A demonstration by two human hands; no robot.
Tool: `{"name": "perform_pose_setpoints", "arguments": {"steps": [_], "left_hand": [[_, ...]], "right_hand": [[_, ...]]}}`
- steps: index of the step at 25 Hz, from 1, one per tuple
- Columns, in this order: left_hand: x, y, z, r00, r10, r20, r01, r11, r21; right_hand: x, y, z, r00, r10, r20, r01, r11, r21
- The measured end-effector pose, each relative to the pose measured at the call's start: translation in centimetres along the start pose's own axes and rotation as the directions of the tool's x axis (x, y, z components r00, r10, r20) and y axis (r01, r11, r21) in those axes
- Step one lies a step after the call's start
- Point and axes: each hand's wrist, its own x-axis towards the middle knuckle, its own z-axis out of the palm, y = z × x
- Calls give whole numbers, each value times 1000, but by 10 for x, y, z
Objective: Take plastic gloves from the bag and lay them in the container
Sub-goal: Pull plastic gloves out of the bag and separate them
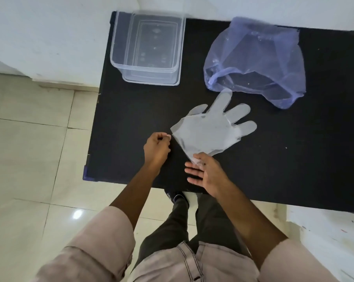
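The plastic glove (210,129) is stretched flat above the black counter (131,119), each grip pinching a cuff corner, left hand (156,148) closed, right hand (205,171) otherwise splayed, so the flimsy film may slip free before reaching the clear container (147,47)

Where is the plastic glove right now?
In the head view the plastic glove is spread over the middle of the black table, held at its cuff by the left hand and right hand, just near of the blue bag.
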Motion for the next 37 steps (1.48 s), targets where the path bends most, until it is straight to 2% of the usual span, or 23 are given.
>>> {"name": "perform_pose_setpoints", "arguments": {"steps": [1, 3, 5, 6, 12, 17, 21, 23, 24, 25, 26, 27, 28, 30, 31, 34, 35, 37], "left_hand": [[5, 0, -3, 1000, 17, -3, -17, 999, 36], [15, 6, -7, 998, 66, 1, -65, 991, 116], [23, 17, -9, 995, 93, 16, -95, 983, 156], [28, 22, -9, 995, 98, 24, -101, 980, 169], [40, 41, -5, 997, 53, 56, -67, 953, 296], [36, 57, -8, 992, -77, 100, 61, 987, 149], [26, 70, -10, 956, -153, 250, 138, 988, 76], [21, 68, -7, 966, -81, 244, 82, 997, 6], [19, 63, -4, 986, 33, 162, -35, 999, 11], [16, 53, -1, 974, 217, 65, -223, 969, 104], [12, 39, 2, 903, 430, 15, -418, 869, 267], [8, 23, 5, 803, 594, 46, -553, 715, 429], [3, 9, 10, 729, 673, 121, -618, 572, 540], [-4, -8, 22, 689, 683, 243, -635, 408, 655], [-5, -13, 28, 672, 689, 271, -631, 341, 697], [0, -15, 39, 563, 744, 358, -643, 123, 756], [2, -15, 41, 553, 742, 378, -643, 92, 760], [2, -9, 47, 583, 723, 370, -620, 103, 778]], "right_hand": [[-9, 0, -4, 1000, 25, 9, -22, 976, -219], [-25, -4, -10, 999, -11, -33, -10, 808, -589], [-30, -13, -11, 986, -156, -59, 48, 601, -798], [-29, -20, -9, 971, -232, -57, 79, 539, -838], [4, -45, 23, 864, -501, 38, 294, 444, -847], [31, -42, 43, 759, -648, 58, 377, 366, -851], [41, -38, 53, 633, -774, -21, 370, 327, -870], [42, -39, 50, 591, -804, -66, 416, 373, -829], [42, -40, 47, 595, -799, -94, 441, 421, -792], [43, -41, 42, 618, -776, -126, 468, 492, -734], [42, -43, 37, 660, -734, -161, 489, 583, -649], [42, -45, 32, 712, -675, -193, 494, 677, -545], [40, -49, 27, 760, -612, -217, 482, 756, -443], [39, -56, 17, 830, -508, -231, 431, 846, -314], [38, -60, 12, 849, -479, -224, 407, 862, -301], [38, -69, 3, 876, -447, -179, 373, 865, -334], [38, -71, 1, 885, -435, -164, 365, 868, -336], [38, -75, -3, 897, -420, -139, 354, 869, -345]]}}
